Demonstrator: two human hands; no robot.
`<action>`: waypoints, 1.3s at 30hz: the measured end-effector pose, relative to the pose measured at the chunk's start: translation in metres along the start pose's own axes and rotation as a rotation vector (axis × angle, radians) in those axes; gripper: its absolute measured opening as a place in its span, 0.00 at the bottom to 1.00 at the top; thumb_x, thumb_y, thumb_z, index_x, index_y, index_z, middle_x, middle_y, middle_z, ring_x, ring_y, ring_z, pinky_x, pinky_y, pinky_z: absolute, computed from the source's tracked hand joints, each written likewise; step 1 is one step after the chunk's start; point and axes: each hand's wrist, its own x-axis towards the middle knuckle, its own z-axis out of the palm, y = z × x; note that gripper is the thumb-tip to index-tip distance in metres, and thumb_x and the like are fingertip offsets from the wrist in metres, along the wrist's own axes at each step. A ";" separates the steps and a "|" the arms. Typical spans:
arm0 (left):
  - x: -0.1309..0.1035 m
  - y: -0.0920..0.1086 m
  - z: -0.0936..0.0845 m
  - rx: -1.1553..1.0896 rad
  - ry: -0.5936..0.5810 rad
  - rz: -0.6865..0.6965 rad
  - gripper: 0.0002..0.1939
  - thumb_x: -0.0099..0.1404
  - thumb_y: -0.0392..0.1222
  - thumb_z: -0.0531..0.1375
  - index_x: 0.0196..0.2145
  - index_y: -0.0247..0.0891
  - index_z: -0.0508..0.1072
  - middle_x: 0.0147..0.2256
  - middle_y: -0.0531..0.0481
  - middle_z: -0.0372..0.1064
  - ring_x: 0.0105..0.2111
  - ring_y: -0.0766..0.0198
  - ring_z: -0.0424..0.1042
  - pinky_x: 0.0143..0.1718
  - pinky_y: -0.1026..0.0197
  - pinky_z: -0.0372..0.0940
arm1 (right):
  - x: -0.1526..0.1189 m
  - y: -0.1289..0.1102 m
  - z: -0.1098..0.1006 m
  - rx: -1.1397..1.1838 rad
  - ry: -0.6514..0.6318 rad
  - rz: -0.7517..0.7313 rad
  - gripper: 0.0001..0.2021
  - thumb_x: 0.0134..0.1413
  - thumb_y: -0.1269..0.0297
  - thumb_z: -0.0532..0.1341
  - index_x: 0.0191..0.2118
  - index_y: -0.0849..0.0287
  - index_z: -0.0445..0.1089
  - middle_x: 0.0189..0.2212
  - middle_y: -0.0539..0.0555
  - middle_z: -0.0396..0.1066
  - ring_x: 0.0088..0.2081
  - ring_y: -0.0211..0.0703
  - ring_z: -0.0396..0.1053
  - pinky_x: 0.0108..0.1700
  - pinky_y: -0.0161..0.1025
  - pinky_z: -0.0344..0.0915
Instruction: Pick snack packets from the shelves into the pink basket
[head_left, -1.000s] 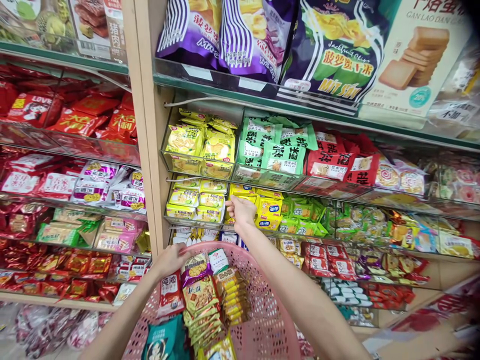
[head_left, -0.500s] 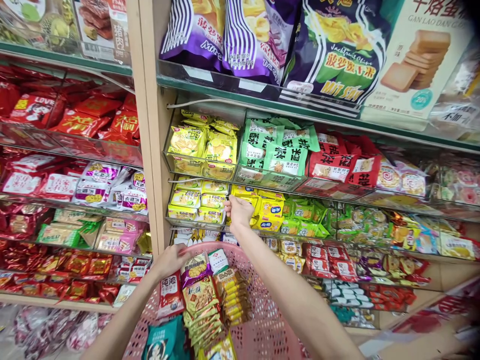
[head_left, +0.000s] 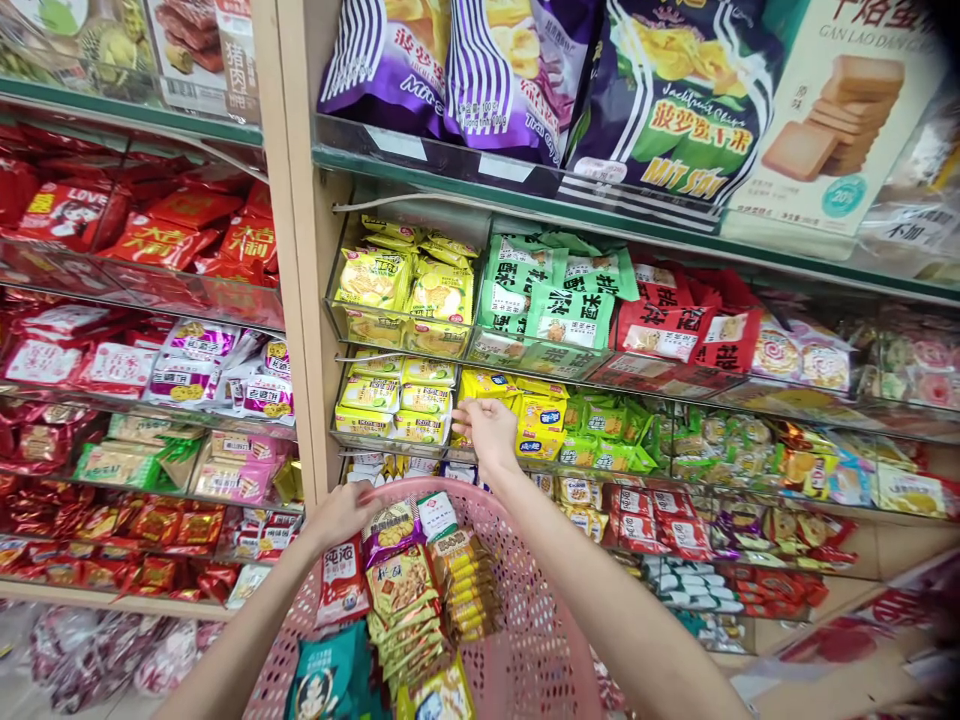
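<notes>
My left hand (head_left: 341,515) is closed on the rim of a pink perforated plastic basket (head_left: 536,600). Snack packets lie in the basket: a red one (head_left: 343,580), a purple one (head_left: 391,530), a teal one (head_left: 334,675) and stacks of small gold and brown-yellow ones. My right hand (head_left: 489,430) is at the front of a clear shelf bin, in front of yellow snack packets (head_left: 541,412). Its fingers point left, slightly apart and loosely bent, with nothing visible in them. To their left sit yellow-and-white packets (head_left: 424,400).
A wooden upright (head_left: 292,250) divides the shelves. Above my right hand are bins of yellow, green packets (head_left: 574,310) and red packets (head_left: 667,330). Large chip bags (head_left: 517,80) stand on the glass shelf on top. Red packets (head_left: 172,235) fill the left shelves.
My right hand has shifted right along the bin, away from the yellow-and-white packets, and its fingers have loosened. My left hand keeps its hold on the basket rim.
</notes>
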 end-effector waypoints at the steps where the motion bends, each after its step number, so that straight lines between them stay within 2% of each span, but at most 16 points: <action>1: 0.000 0.000 0.000 0.000 -0.003 -0.002 0.22 0.60 0.61 0.47 0.26 0.39 0.65 0.26 0.48 0.69 0.29 0.59 0.69 0.29 0.64 0.54 | 0.000 0.002 -0.004 -0.017 -0.013 -0.026 0.05 0.42 0.68 0.62 0.23 0.61 0.64 0.21 0.48 0.70 0.25 0.35 0.71 0.27 0.30 0.67; 5: 0.000 0.001 0.000 0.018 -0.004 0.000 0.21 0.60 0.60 0.47 0.25 0.40 0.64 0.26 0.48 0.69 0.29 0.59 0.69 0.28 0.64 0.53 | 0.002 0.007 -0.019 -0.185 -0.063 -0.183 0.06 0.41 0.65 0.61 0.22 0.60 0.65 0.21 0.48 0.69 0.26 0.36 0.69 0.32 0.34 0.66; 9: 0.000 0.002 0.001 0.032 -0.001 -0.008 0.22 0.59 0.61 0.47 0.25 0.39 0.63 0.28 0.47 0.69 0.30 0.58 0.69 0.28 0.64 0.52 | 0.000 0.006 -0.028 -0.353 -0.088 -0.319 0.07 0.43 0.62 0.60 0.22 0.59 0.64 0.20 0.46 0.65 0.25 0.35 0.64 0.32 0.34 0.62; 17: 0.000 0.003 0.002 0.026 -0.002 -0.017 0.26 0.58 0.65 0.46 0.27 0.39 0.66 0.27 0.46 0.69 0.30 0.58 0.70 0.29 0.63 0.54 | -0.019 -0.002 -0.039 -0.355 -0.226 -0.380 0.08 0.46 0.62 0.58 0.22 0.59 0.61 0.19 0.45 0.60 0.25 0.34 0.58 0.30 0.32 0.58; 22: -0.003 0.009 -0.001 0.048 -0.016 -0.028 0.26 0.58 0.65 0.46 0.29 0.39 0.68 0.28 0.46 0.70 0.32 0.56 0.70 0.29 0.63 0.54 | -0.045 -0.010 -0.055 -0.341 -0.315 -0.380 0.09 0.47 0.62 0.59 0.23 0.58 0.61 0.21 0.46 0.60 0.27 0.34 0.60 0.32 0.33 0.60; 24: -0.004 0.011 -0.001 0.071 -0.007 -0.030 0.26 0.58 0.65 0.46 0.29 0.39 0.68 0.29 0.45 0.70 0.32 0.57 0.70 0.28 0.63 0.54 | -0.062 -0.017 -0.068 -0.372 -0.426 -0.346 0.08 0.48 0.62 0.59 0.25 0.59 0.61 0.24 0.47 0.63 0.29 0.34 0.61 0.34 0.34 0.61; 26: -0.005 0.012 -0.001 0.087 -0.003 -0.030 0.26 0.58 0.64 0.46 0.29 0.39 0.68 0.29 0.45 0.70 0.31 0.57 0.70 0.28 0.63 0.55 | -0.080 -0.027 -0.082 -0.411 -0.605 -0.274 0.08 0.50 0.63 0.59 0.26 0.59 0.61 0.29 0.49 0.65 0.31 0.34 0.63 0.35 0.34 0.61; 28: -0.004 0.012 0.000 0.089 -0.013 -0.031 0.26 0.57 0.65 0.46 0.29 0.39 0.68 0.29 0.46 0.70 0.31 0.57 0.70 0.28 0.63 0.55 | -0.097 -0.036 -0.097 -0.457 -0.806 -0.153 0.08 0.51 0.65 0.58 0.26 0.59 0.60 0.32 0.50 0.66 0.32 0.33 0.63 0.34 0.34 0.60; 31: -0.004 0.013 0.001 0.096 -0.023 -0.025 0.26 0.57 0.65 0.46 0.28 0.39 0.68 0.28 0.46 0.70 0.31 0.56 0.70 0.29 0.63 0.56 | -0.116 -0.042 -0.115 -0.529 -1.055 0.053 0.07 0.51 0.67 0.58 0.26 0.59 0.59 0.29 0.49 0.63 0.29 0.32 0.60 0.32 0.32 0.58; 33: -0.004 0.015 0.002 0.103 -0.020 -0.018 0.25 0.57 0.64 0.46 0.28 0.40 0.68 0.28 0.46 0.70 0.31 0.56 0.70 0.29 0.62 0.56 | -0.123 -0.037 -0.127 -0.580 -1.164 0.188 0.07 0.49 0.68 0.59 0.26 0.60 0.58 0.25 0.46 0.61 0.26 0.30 0.57 0.29 0.30 0.56; 36: -0.005 0.017 0.002 0.097 -0.025 -0.016 0.24 0.57 0.63 0.47 0.29 0.40 0.68 0.29 0.47 0.70 0.32 0.55 0.70 0.29 0.62 0.56 | -0.123 -0.016 -0.145 -0.705 -1.307 0.380 0.06 0.43 0.73 0.59 0.25 0.60 0.60 0.21 0.42 0.57 0.22 0.27 0.53 0.24 0.28 0.51; 39: -0.006 0.019 0.003 0.103 -0.026 -0.023 0.23 0.57 0.63 0.48 0.29 0.40 0.68 0.28 0.47 0.70 0.31 0.55 0.70 0.29 0.62 0.56 | -0.116 0.012 -0.162 -0.852 -1.417 0.432 0.05 0.40 0.73 0.60 0.25 0.61 0.61 0.20 0.42 0.58 0.22 0.27 0.53 0.23 0.27 0.50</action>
